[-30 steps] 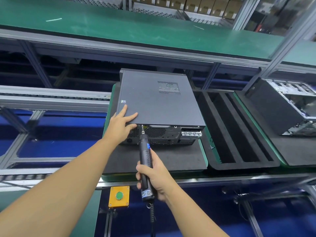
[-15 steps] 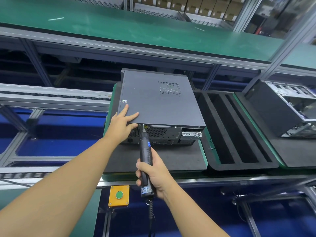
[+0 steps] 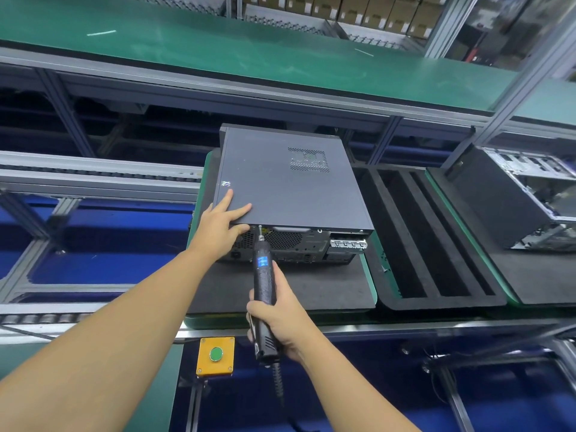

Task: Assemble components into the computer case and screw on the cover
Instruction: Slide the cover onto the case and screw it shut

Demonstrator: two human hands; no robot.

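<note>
A dark grey computer case (image 3: 290, 188) lies flat on a black foam pad (image 3: 280, 291), its cover on top and its rear panel facing me. My left hand (image 3: 223, 224) rests on the cover's near left corner, fingers straight on top and thumb at the rear edge. My right hand (image 3: 277, 319) grips a black electric screwdriver (image 3: 263, 285) with a small blue display. Its bit touches the rear panel just under the cover's edge, right beside my left thumb.
A black foam tray (image 3: 436, 244) with long slots lies to the right of the case. Further right an open computer chassis (image 3: 523, 198) sits on another pad. A yellow box with a green button (image 3: 216, 355) hangs below the front rail. A green conveyor belt (image 3: 218, 51) runs behind.
Both hands and the screwdriver stay in the same place against the case. Only the camera view shifts slightly.
</note>
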